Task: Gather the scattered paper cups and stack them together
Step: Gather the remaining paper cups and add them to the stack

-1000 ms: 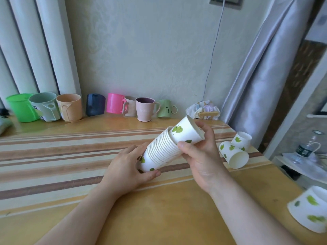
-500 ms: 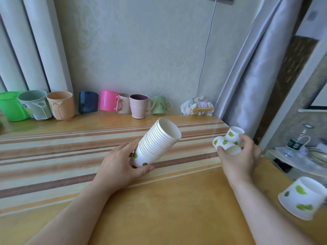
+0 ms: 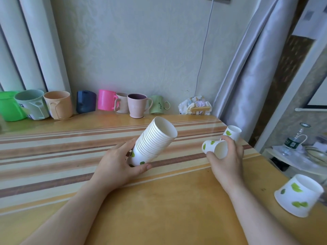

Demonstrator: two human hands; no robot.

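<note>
My left hand [image 3: 118,166] grips the base of a stack of white paper cups [image 3: 154,142] with green leaf prints; the stack tilts up to the right, mouth open. My right hand [image 3: 227,160] holds a single paper cup [image 3: 213,147] on its side, lifted off the table, its base pointing left toward the stack. Just behind that hand a paper cup [image 3: 232,132] stands near the table's right edge. Another leaf-print cup [image 3: 299,195] rests upside down at the table's near right edge.
A row of coloured mugs [image 3: 106,103] lines the wall at the back of the wooden table [image 3: 159,209], with a crumpled packet [image 3: 195,107] at its right end. A grey curtain [image 3: 247,76] hangs at the right, a water bottle [image 3: 290,144] beyond it.
My right hand left the top of the stack, reached right to the cup lying on its side, closed on it and lifted it. The stack stayed in my left hand.
</note>
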